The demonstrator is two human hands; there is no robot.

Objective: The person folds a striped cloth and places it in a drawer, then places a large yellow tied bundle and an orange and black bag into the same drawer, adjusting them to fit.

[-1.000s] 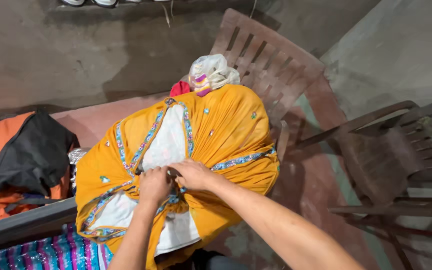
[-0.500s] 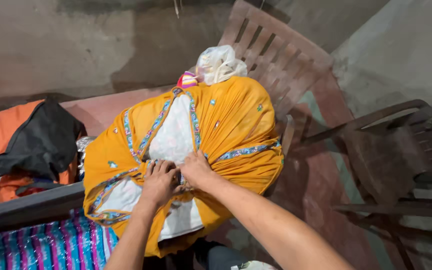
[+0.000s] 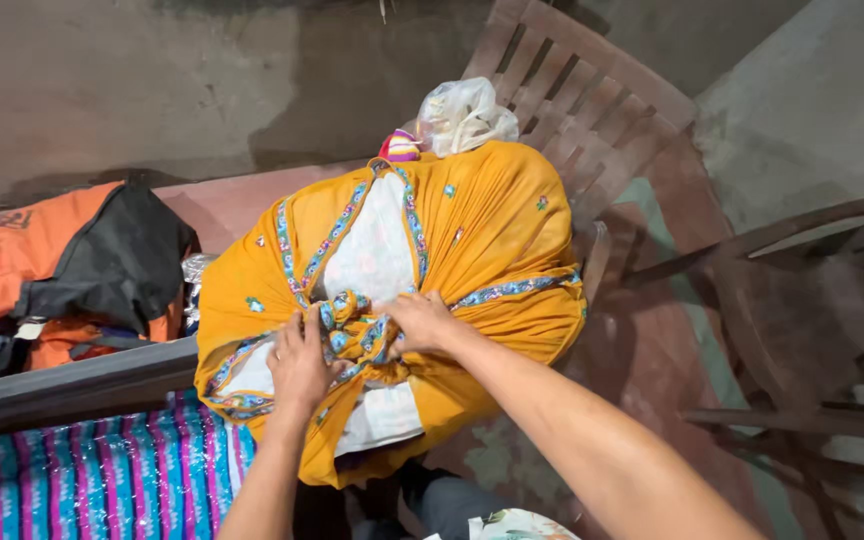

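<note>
Large orange cloth bundle with embroidered blue trim, left hand and right hand gripping its knot, brown slatted plastic chair behind

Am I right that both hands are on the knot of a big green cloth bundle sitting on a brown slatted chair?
Not quite: the cloth bundle is orange-yellow with a blue patterned border, not green, as the head view shows. The rest holds: the left hand and right hand are both on the knot, and the bundle sits on a brown slatted chair.
</note>
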